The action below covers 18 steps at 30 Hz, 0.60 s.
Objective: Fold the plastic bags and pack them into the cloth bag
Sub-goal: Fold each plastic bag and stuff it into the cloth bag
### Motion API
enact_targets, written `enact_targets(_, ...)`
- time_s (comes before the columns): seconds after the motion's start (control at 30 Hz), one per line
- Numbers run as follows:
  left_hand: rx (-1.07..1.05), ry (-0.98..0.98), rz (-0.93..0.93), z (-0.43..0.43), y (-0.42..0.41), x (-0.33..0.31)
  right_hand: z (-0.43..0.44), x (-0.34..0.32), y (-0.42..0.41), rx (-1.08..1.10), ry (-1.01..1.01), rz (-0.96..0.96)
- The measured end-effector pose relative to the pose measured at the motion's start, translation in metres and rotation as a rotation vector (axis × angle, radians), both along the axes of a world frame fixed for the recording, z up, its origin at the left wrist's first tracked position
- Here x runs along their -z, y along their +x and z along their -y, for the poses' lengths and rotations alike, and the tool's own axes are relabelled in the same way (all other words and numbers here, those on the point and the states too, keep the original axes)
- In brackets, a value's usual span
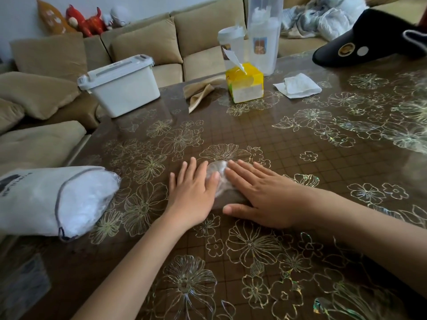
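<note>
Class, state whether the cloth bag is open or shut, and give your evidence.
Open. The cloth bag lies on its side, its grey-edged mouth gaping, with crinkled plastic showing inside.

- Clear plastic bag [219, 175]: small, crinkled, flat at centre of the surface [288, 144].
- White drawstring cloth bag [41, 199]: on its side, left edge, stuffed full.
</note>
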<state>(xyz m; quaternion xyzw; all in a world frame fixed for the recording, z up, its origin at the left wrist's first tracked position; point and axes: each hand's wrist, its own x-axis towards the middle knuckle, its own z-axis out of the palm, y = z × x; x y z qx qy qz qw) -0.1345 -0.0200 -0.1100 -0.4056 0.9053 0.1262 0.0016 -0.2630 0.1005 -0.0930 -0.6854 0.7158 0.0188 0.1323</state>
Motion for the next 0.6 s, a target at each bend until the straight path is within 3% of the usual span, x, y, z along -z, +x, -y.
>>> enact_targets(0.13, -0.020, -0.025, -0.109, -0.003, 0.001, 0.002, -0.001, 0.003, 0.002, -0.009, -0.016, -0.030)
enact_targets(0.27, -0.030, 0.011, -0.014, 0.003, -0.004, -0.014, -0.002, 0.004, 0.003, -0.013, -0.069, -0.012)
enact_targets(0.37, -0.009, 0.092, -0.014, 0.015, -0.014, -0.039, 0.002, 0.001, 0.002, 0.042, -0.245, 0.116)
enact_targets(0.5, 0.007, 0.351, 0.031, 0.028, -0.030, -0.067, 0.010, -0.009, -0.016, 0.283, -0.659, 0.451)
enact_targets(0.6, -0.030, 0.607, 0.162, 0.030, -0.033, -0.076, 0.012, -0.013, -0.040, 0.489, -0.761, 0.555)
